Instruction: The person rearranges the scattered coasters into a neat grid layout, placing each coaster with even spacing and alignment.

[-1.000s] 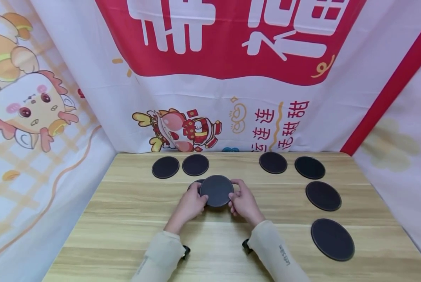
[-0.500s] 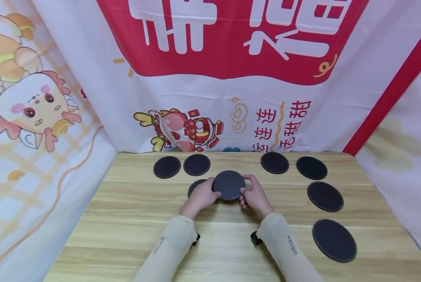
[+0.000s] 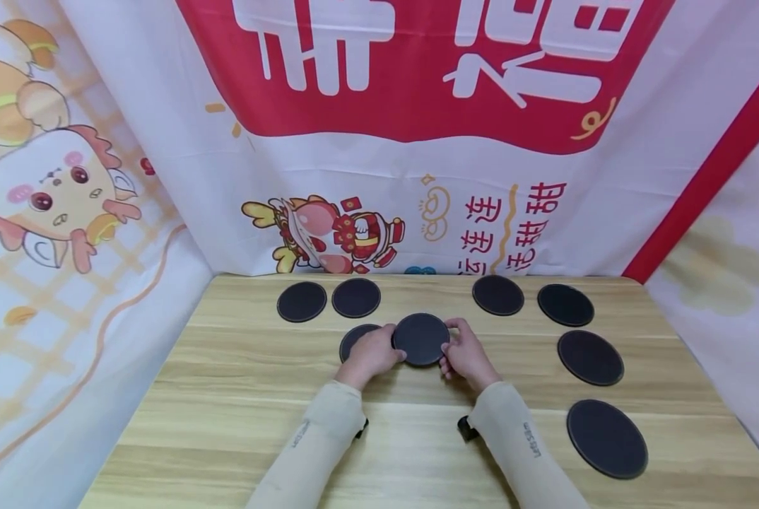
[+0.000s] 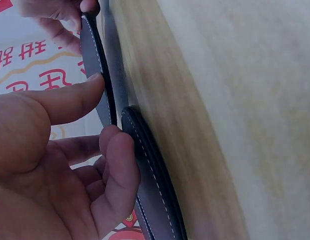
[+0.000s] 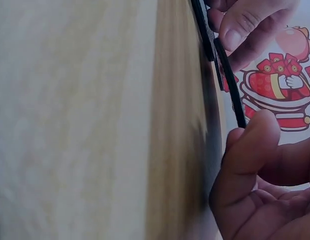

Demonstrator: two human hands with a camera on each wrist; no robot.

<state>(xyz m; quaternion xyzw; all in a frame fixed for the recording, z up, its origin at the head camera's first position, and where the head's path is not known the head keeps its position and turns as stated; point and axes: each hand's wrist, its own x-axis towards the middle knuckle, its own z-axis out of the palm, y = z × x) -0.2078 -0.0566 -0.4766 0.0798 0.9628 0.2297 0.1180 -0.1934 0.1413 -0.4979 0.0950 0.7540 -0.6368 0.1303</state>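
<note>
Black disc (image 3: 420, 339), farther right than before, in the pinch of left fingers (image 4: 122, 165) and right fingers (image 5: 255, 142).

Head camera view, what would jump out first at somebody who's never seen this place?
Probably the big red panel with white characters, printed on the cloth behind the wooden table. Next, perhaps, the dark disc toward the table's far side, held at opposite edges by the left hand and the right hand. Then the cartoon creature at the left edge of the view.
</note>
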